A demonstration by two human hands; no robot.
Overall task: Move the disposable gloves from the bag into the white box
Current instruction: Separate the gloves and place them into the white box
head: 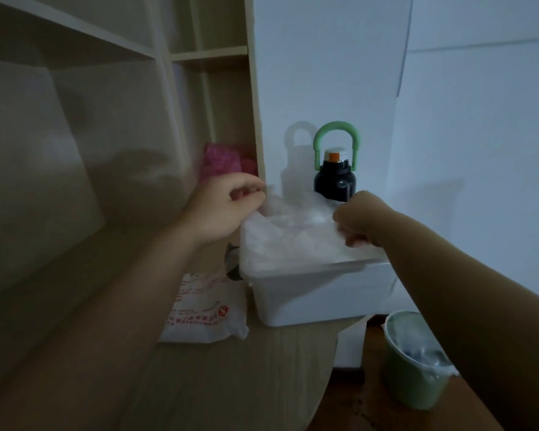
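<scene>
The gloves [296, 227] beside the left hand [231, 209] are translucent white, the box [308, 295] plain white. Beyond the right hand [363, 219] the bottle [335, 180] is black with a green handle; the bag [206, 309] below the left hand is white, printed red.

gloves [296, 231] in box [311, 300], bag [206, 309] left
</scene>
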